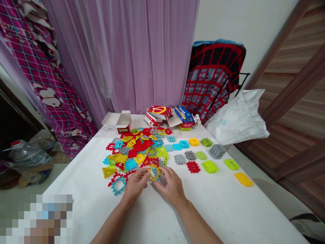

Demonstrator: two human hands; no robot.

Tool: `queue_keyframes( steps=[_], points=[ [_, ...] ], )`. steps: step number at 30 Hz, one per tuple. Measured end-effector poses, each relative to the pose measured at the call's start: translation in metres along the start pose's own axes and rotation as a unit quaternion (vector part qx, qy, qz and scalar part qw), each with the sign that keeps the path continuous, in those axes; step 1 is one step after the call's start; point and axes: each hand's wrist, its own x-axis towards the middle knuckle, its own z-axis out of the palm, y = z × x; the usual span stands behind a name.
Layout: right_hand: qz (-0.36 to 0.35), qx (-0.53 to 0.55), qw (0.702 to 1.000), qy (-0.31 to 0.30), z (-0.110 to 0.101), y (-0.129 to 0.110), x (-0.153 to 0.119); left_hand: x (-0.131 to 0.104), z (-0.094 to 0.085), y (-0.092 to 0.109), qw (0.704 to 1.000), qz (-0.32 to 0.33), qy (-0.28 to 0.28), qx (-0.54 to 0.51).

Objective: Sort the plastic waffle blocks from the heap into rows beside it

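Observation:
Between my two hands, just above the white table (162, 217), is a yellow interlocking building tile (151, 175) with a bluish open-looking middle. My left hand (138, 181) pinches its left edge with thumb and fingers. On the right edge, my right hand (170, 184) grips it with the fingers at the top and the thumb below. Behind the hands spreads a mixed heap of toothed tiles (138, 147) in red, yellow, blue, grey and green. A blue square frame tile (118, 185) lies left of my left hand.
To the right, tiles lie in loose groups by colour, among them a red stack (193, 167), a grey stack (217, 151) and a yellow piece (243, 179). Opened cardboard boxes (123, 122) stand at the back edge. A white plastic bag (238, 117) is at the right.

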Motion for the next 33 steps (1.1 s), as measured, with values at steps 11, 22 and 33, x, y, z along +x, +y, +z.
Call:
queue_keyframes(
  steps=[11, 22, 33],
  points=[
    [0.131, -0.154, 0.979, -0.001, -0.028, 0.020, -0.012, 0.003, -0.003, -0.016, 0.998, 0.035, 0.000, 0.044],
    [0.257, -0.276, 0.924, -0.063, -0.055, 0.036, -0.012, 0.000, -0.006, -0.010, 0.997, 0.030, -0.019, 0.064],
    [0.288, -0.293, 0.909, -0.073, -0.064, 0.036, -0.012, 0.000, -0.006, -0.005, 0.997, 0.028, -0.009, 0.071]
  ],
)
